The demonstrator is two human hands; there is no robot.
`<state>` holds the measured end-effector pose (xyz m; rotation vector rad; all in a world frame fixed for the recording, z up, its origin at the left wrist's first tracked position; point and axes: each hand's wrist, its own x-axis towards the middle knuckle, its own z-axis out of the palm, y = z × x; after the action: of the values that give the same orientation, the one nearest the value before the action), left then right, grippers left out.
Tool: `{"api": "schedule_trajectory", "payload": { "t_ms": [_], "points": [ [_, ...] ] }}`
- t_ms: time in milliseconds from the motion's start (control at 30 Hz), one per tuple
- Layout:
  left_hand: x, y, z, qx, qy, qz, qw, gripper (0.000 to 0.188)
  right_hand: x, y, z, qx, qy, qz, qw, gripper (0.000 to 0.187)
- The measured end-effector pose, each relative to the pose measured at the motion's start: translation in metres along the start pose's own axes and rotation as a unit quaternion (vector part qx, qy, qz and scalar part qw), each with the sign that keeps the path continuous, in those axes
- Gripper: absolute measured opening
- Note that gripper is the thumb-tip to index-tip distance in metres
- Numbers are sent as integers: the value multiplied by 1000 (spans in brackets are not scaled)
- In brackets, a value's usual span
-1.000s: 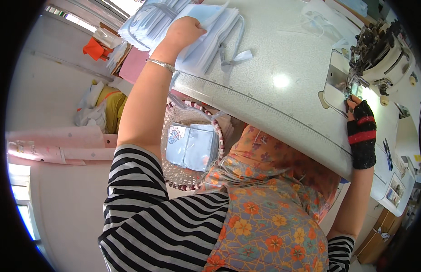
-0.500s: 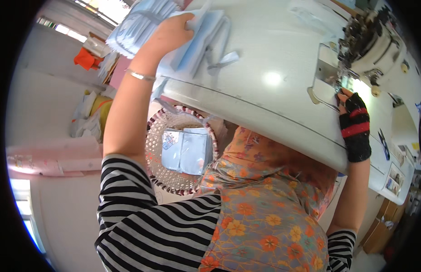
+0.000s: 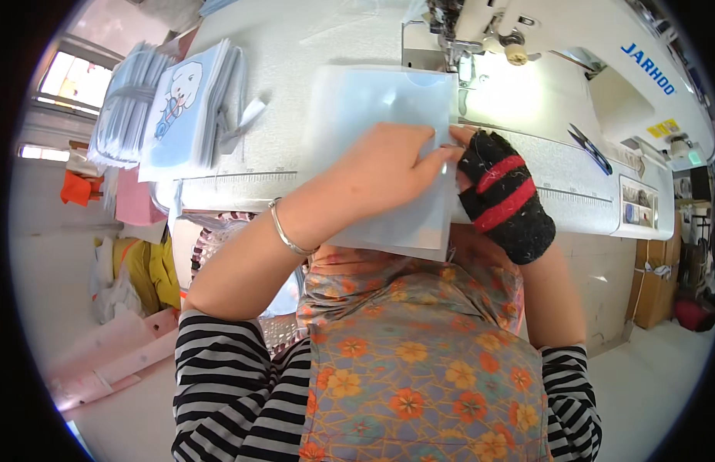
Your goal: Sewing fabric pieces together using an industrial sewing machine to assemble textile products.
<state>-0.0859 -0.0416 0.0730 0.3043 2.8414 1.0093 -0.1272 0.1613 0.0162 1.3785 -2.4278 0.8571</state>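
A pale blue, translucent flat panel [image 3: 357,100] lies over the front of the sewing table, its near edge hanging past the table edge. My left hand [image 3: 392,165] rests across it, thumb and fingers pinching its right edge. At that same edge, my right hand [image 3: 505,192], in a black fingerless glove with red stripes, closes its fingertips on the panel. Just beyond the panel's far right corner stands the sewing machine's presser foot [image 3: 463,69]. To the left sits a stack of similar blue panels [image 3: 176,115], the top one printed with a white cartoon animal.
A strap-tied bundle of panels [image 3: 126,104] stands left of the stack. Black scissors [image 3: 591,148] lie on the right of the table [image 3: 273,131], near a small parts tray [image 3: 639,204]. The sewing machine [image 3: 581,54] fills the far right. Below the table is a woven basket [image 3: 207,242].
My left hand has come from the stack to the middle with a panel. My right hand has moved from beside the presser foot to the panel's edge. The view has swung right.
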Motion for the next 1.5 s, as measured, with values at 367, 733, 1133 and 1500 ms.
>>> {"api": "schedule_trajectory", "payload": {
  "t_ms": [367,733,1133,1500],
  "points": [
    [19,-37,24,182,243,204,931,24,1,-12,-2,-1,60,53,997,34],
    [19,-38,25,164,265,195,930,27,23,-5,13,377,70,342,858,41],
    [13,-37,12,169,267,196,928,29,31,-19,22,61,56,130,988,11],
    [21,-40,14,215,220,152,939,22,32,-19,22,36,13,134,990,12]
  ]
}}
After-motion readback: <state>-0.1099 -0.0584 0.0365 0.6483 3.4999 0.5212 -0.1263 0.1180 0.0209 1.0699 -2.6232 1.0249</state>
